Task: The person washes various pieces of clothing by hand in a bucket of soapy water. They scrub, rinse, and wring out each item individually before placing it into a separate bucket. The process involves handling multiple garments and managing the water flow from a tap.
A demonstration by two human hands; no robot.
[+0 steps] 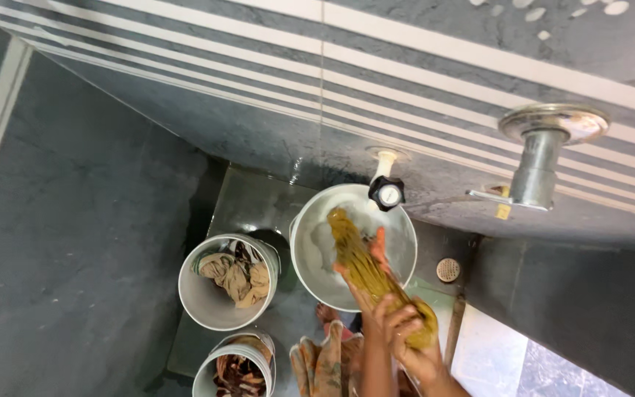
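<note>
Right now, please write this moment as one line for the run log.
left hand: holds twisted yellow cloth mid-length | right hand: grips its lower end | cloth above white bucket | tap over bucket

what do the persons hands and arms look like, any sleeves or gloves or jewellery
Both hands are bare, with no gloves. The left hand and right hand show no rings that can be made out, and the forearms visible at the bottom of the head view carry no sleeves, bangles or watch. Fingers are slim; nail detail is too small to tell.
</note>
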